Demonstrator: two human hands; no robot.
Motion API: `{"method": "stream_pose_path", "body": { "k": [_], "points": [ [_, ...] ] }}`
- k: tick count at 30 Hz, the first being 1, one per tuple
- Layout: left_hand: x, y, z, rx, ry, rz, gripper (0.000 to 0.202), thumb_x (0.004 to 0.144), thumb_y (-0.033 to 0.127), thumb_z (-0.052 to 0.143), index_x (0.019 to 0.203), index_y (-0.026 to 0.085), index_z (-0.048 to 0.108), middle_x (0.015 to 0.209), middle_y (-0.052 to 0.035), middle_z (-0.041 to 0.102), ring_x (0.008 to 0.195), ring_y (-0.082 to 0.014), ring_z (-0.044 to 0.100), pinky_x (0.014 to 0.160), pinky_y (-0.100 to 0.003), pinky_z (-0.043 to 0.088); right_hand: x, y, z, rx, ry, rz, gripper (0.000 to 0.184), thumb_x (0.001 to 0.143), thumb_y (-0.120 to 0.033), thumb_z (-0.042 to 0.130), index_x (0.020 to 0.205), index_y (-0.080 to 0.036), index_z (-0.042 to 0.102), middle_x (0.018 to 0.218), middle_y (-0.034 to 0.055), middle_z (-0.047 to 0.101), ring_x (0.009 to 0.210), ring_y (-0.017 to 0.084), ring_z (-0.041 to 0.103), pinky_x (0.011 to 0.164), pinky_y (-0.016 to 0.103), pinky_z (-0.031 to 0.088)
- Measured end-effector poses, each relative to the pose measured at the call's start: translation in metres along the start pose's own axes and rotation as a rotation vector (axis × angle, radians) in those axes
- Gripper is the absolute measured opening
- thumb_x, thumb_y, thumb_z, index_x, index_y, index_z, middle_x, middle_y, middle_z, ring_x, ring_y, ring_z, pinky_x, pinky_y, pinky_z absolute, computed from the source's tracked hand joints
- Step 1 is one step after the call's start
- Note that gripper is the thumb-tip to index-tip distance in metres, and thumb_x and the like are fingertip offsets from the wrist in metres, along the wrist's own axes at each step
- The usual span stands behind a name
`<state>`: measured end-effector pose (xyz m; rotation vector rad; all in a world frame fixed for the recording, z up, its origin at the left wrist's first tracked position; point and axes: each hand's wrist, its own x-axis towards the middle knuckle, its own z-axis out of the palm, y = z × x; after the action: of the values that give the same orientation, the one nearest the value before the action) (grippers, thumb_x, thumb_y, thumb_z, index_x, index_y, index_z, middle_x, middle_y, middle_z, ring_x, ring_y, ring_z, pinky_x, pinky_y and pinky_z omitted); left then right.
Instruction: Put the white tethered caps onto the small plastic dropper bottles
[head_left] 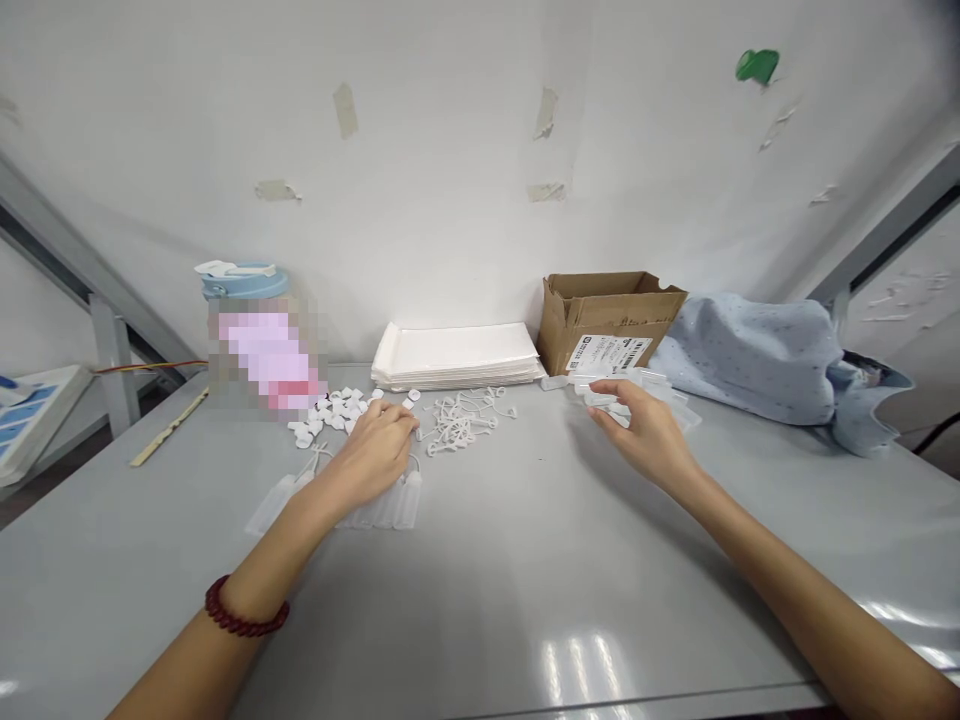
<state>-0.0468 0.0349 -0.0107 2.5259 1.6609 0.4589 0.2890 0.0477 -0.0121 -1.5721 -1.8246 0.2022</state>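
My left hand [381, 448] is curled with its fingertips down, between small white caps [343, 408] and a tangle of thin white looped cords [459, 420]. Whatever its fingertips may hold is hidden. Below that hand and forearm lies a row of translucent tubes [406, 502], some with a cord loop at the top. My right hand [646, 432] hovers at a pile of clear tubes [679, 400], thumb and forefinger apart. Nothing shows clearly gripped in it, though tubes lie just behind the fingers.
White padded envelopes [461, 352] are stacked against the wall, beside an open cardboard box [600, 335]. Blue cloth [750, 360] is heaped on the right. A blue-lidded container [244, 283] and a yellowish strip [171, 428] are on the left of the grey table [480, 600].
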Motion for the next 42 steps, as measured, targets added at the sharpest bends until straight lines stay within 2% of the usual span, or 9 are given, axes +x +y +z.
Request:
{"method": "stream_pose_path", "body": {
  "k": [3,6,13,18,22,26,32,38,42],
  "points": [
    [0.002,-0.001,0.001,0.016,0.034,-0.022,0.034,0.078,0.010,0.037,0.092,0.017,0.067,0.098,-0.0109,0.063,0.099,-0.0289,0.048,0.087,-0.046,0.043,0.000,0.002,0.001,-0.023,-0.006,-0.033,0.025,0.081,-0.030,0.052,0.103,-0.021,0.060,0.110,0.0089,0.068,0.089,0.028,0.065,0.072,0.039,0.051],
    [0.003,-0.001,0.000,0.015,0.096,-0.057,0.041,0.076,0.007,0.037,0.105,0.016,0.064,0.107,-0.0121,0.060,0.103,-0.0289,0.047,0.091,-0.047,0.042,0.000,0.001,0.003,-0.043,-0.018,-0.036,0.025,0.081,-0.030,0.051,0.103,-0.020,0.060,0.111,0.0093,0.068,0.088,0.027,0.065,0.073,0.039,0.050],
    [0.000,0.009,-0.011,-0.008,0.271,-0.153,0.055,0.082,0.006,0.031,0.137,0.006,0.038,0.134,-0.0187,0.040,0.116,-0.0322,0.036,0.100,-0.050,0.035,-0.001,0.003,0.004,-0.069,-0.043,-0.040,0.023,0.082,-0.028,0.053,0.102,-0.019,0.060,0.111,0.0109,0.067,0.101,0.030,0.062,0.082,0.042,0.048],
    [-0.002,0.012,-0.011,-0.040,0.290,-0.142,0.059,0.082,0.007,0.031,0.141,0.013,0.033,0.139,-0.0136,0.036,0.117,-0.0309,0.036,0.101,-0.050,0.034,0.000,0.005,0.005,-0.071,-0.049,-0.056,0.023,0.082,-0.026,0.052,0.102,-0.020,0.060,0.110,0.0110,0.067,0.101,0.029,0.063,0.082,0.041,0.049],
    [-0.002,0.013,-0.009,-0.059,0.275,-0.105,0.055,0.083,0.011,0.033,0.138,0.012,0.039,0.137,-0.0155,0.040,0.118,-0.0321,0.037,0.100,-0.052,0.035,0.000,0.005,0.005,-0.083,-0.059,-0.068,0.023,0.082,-0.026,0.052,0.102,-0.020,0.060,0.110,0.0109,0.067,0.100,0.029,0.063,0.081,0.041,0.049],
    [-0.004,0.018,-0.011,-0.077,0.313,-0.109,0.041,0.087,0.021,0.037,0.123,0.012,0.053,0.122,-0.0141,0.055,0.115,-0.0310,0.043,0.097,-0.050,0.039,0.001,0.007,0.006,-0.111,-0.048,-0.077,0.022,0.082,-0.025,0.051,0.102,-0.019,0.059,0.110,0.0116,0.067,0.101,0.030,0.062,0.083,0.042,0.048],
    [-0.010,0.028,-0.015,-0.215,0.404,-0.159,0.022,0.088,0.028,0.043,0.094,0.019,0.062,0.095,-0.0068,0.068,0.096,-0.0251,0.054,0.063,-0.032,0.047,0.005,0.013,0.001,-0.164,0.001,-0.080,0.024,0.080,-0.021,0.050,0.102,-0.017,0.057,0.110,0.0128,0.065,0.105,0.031,0.060,0.088,0.045,0.046],
    [-0.015,0.040,-0.015,-0.302,0.420,-0.186,0.021,0.088,0.031,0.047,0.089,0.019,0.064,0.093,-0.0054,0.069,0.092,-0.0234,0.055,0.053,-0.028,0.042,0.013,0.024,-0.014,-0.218,0.078,-0.060,0.025,0.081,-0.023,0.052,0.104,-0.017,0.057,0.108,0.0146,0.064,0.103,0.032,0.060,0.087,0.046,0.046],
    [-0.015,0.044,-0.014,-0.318,0.440,-0.154,0.021,0.088,0.033,0.050,0.091,0.020,0.066,0.091,-0.0045,0.069,0.090,-0.0221,0.055,0.053,-0.026,0.044,0.015,0.032,-0.009,-0.359,0.102,-0.219,0.028,0.086,-0.022,0.046,0.111,-0.014,0.056,0.111,0.0166,0.064,0.103,0.030,0.061,0.086,0.045,0.048]
  ]
}}
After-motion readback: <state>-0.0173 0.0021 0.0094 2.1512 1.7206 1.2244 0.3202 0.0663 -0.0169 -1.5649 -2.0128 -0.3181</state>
